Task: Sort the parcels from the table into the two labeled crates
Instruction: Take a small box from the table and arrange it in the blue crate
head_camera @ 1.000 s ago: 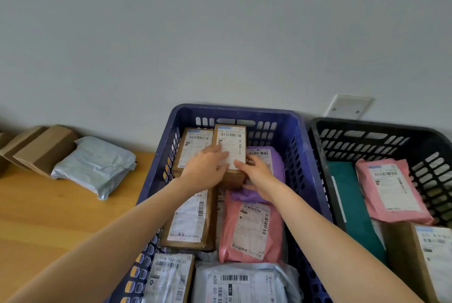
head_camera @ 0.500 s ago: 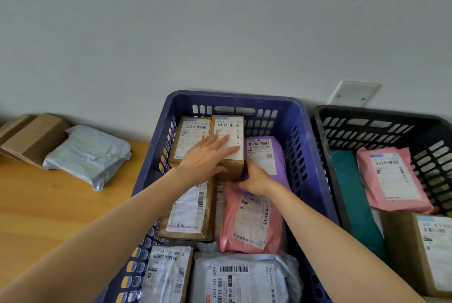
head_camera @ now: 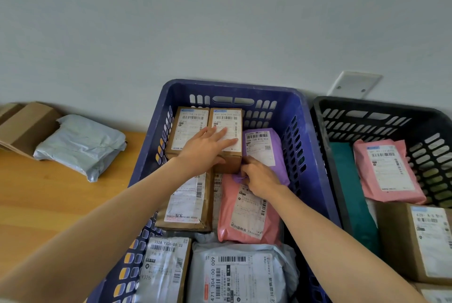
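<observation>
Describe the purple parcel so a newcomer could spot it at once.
Find the blue crate, left of the black crate. Against its right wall, near the far end, lies the purple parcel. Its neighbours are brown boxes and a pink bag.

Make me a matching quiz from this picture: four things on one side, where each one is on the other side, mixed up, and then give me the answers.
Column one
1. purple mailer
2. green parcel
3. grey mailer with no label showing
4. left hand

Column two
A. on the wooden table, outside both crates
B. flat on a labelled brown box
C. in the black crate
D. in the blue crate, gripped at its near end by the right hand

Pairs: 1-D, 2-C, 3-A, 4-B
</observation>
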`<state>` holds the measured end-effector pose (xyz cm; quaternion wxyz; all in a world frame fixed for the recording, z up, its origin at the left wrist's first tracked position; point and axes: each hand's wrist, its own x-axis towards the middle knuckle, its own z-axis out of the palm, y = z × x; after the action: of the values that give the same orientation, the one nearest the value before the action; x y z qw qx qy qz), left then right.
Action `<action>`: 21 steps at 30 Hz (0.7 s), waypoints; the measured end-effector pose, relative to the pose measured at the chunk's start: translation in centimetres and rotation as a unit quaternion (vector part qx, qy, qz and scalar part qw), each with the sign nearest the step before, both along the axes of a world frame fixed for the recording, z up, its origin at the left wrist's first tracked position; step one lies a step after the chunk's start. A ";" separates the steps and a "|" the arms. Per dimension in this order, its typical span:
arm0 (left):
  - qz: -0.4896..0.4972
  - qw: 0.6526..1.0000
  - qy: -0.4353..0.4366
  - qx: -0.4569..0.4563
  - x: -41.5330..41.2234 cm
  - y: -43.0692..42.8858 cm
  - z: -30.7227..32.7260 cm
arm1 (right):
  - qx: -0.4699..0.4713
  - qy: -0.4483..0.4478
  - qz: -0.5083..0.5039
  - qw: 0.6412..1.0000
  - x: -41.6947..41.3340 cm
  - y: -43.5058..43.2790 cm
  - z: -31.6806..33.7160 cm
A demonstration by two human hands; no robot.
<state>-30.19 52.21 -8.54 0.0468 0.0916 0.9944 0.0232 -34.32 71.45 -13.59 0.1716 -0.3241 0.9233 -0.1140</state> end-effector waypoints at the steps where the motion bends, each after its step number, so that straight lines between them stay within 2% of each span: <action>1: 0.000 1.000 -0.001 -0.001 0.1 0.0 0.0 | 0.000 0.005 -0.001 1.000 0.2 0.0 0.0; 8: 0.002 1.000 -0.009 -0.011 -0.1 0.0 0.4 | -0.004 -0.011 -0.018 1.000 0.3 0.3 1.3; 14: 0.017 0.998 -0.057 0.036 0.1 -0.2 0.3 | -0.039 -0.040 -0.061 0.997 1.0 0.2 2.3; 21: 0.034 0.996 -0.070 0.040 1.0 0.3 1.8 | -0.135 -0.100 -0.130 0.977 1.4 0.3 4.9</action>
<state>-29.17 52.48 -6.78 0.1122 0.0572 0.9895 0.0710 -32.90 71.72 -8.70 0.2017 -0.2081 0.9119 -0.2906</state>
